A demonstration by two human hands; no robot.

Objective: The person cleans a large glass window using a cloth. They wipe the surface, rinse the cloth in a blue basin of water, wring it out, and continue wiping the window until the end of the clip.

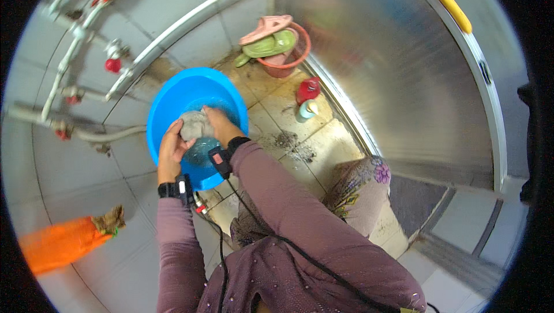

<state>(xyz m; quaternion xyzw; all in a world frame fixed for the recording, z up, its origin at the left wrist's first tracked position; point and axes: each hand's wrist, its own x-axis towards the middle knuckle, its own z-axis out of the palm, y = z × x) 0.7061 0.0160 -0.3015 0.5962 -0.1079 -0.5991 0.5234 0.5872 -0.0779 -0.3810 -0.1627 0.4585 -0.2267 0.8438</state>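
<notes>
A light grey, wadded cloth [196, 126] is bunched into a rounded lump over the blue basin [156, 122]. My left hand [172, 148] grips its near left side, fingers curled against it. From the right, my right hand [220, 125] closes on the same lump, and its fingertips are partly hidden. Clear water [202, 152] with some bubbles lies in the basin just below the cloth. Both wrists wear black straps with small devices, and black cables run from them across my lap.
Beyond the basin, pink and green slippers [271, 41] rest on a red-orange bucket [304, 50]. A red bottle [309, 89] and a pale blue pump bottle [306, 111] stand by the frosted door [404, 82]. Pipes with red valves [113, 64] line the left wall; an orange bag [63, 243] is at lower left.
</notes>
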